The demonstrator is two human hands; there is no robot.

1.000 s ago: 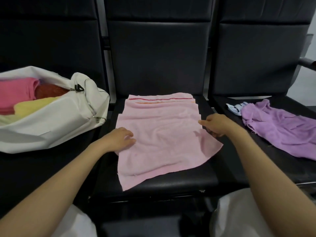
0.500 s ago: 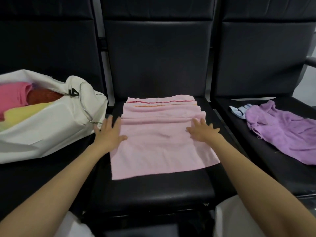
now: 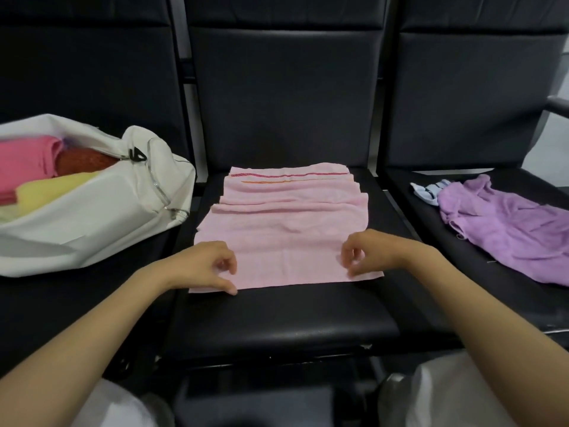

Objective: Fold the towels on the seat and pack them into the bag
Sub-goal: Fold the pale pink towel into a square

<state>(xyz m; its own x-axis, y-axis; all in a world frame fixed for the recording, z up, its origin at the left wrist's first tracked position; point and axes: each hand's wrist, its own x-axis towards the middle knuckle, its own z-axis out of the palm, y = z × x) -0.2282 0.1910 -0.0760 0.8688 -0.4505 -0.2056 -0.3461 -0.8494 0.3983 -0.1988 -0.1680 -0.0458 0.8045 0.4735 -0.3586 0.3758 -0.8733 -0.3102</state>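
Observation:
A pale pink towel (image 3: 286,238) with a red and an orange stripe at its far end lies flat on the middle black seat (image 3: 277,318). My left hand (image 3: 203,268) is at its near left corner, thumb on the near edge and fingers curled onto the cloth. At the near right corner, my right hand (image 3: 369,252) pinches the towel the same way. A white bag (image 3: 92,223) lies open on the left seat, holding folded pink, red and yellow towels. A crumpled purple towel (image 3: 505,232) lies on the right seat.
A small light blue and white cloth (image 3: 426,189) peeks out beside the purple towel. Black seat backs rise behind all three seats. An armrest (image 3: 557,103) sticks out at the far right. My knees in light trousers are at the bottom edge.
Both hands have slid back from the towel's middle, where they lay flat, to its near corners, and their fingers have curled. The towel lies smoother and squarer than before.

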